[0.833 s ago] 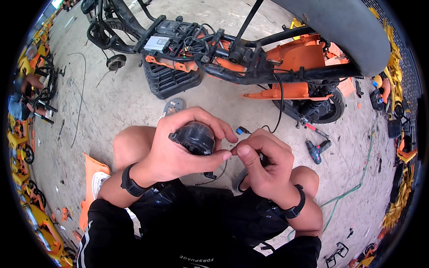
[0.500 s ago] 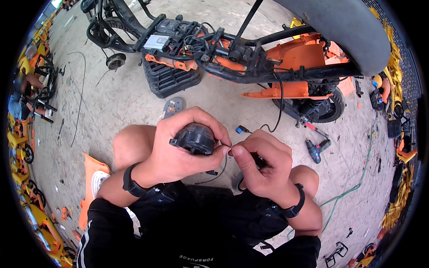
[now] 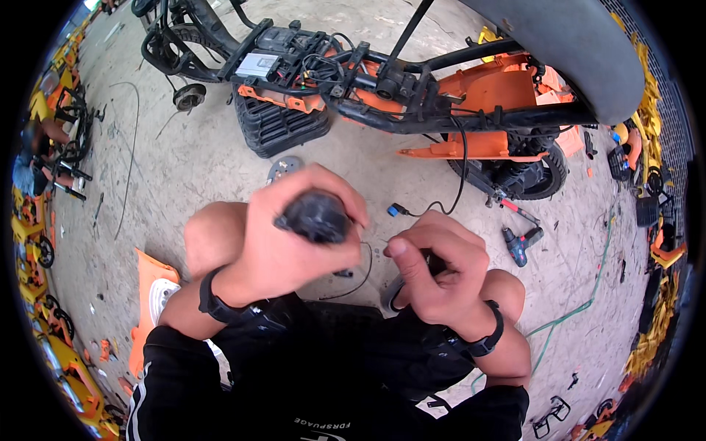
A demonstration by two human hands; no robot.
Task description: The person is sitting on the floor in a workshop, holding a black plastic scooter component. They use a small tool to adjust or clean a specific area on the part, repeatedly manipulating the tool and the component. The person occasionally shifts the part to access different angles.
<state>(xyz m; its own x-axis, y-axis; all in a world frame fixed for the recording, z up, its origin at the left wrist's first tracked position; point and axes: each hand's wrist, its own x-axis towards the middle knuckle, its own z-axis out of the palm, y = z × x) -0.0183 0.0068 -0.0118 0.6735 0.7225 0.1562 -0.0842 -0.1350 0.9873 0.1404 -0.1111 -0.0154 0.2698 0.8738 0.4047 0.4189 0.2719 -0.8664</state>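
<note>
Pale concrete floor (image 3: 198,165), scuffed and strewn with scraps, filled most of the picture around us. Near the centre, the fingers of our left hand (image 3: 268,250) were wrapped around a rounded black part (image 3: 315,217), clamped on its sides, though both hand and part were blurred. To its right, our right hand (image 3: 445,268) had thumb and forefinger pressed together and the other fingers curled inward; we could not tell what, if anything, the tips pinched. Our hands were apart, with floor showing between them, and a thin dark cable (image 3: 368,272) curved across it toward the lower centre. Black wristbands (image 3: 217,298) circled both our wrists. Just above the right hand lay a blue-tipped connector (image 3: 397,210), its black lead running up to a stripped two-wheeler (image 3: 415,126) that stretched across the top, with a silver box (image 3: 257,66) at upper left and orange panels (image 3: 507,92) at upper right. Beneath it, at upper left, sat a ribbed black box (image 3: 279,125). Right of our hands lay a drill (image 3: 517,248), and a green hose (image 3: 577,314) bent through the lower right. Along the far left edge, a person (image 3: 27,176) was above a row of yellow frames (image 3: 33,289).
</note>
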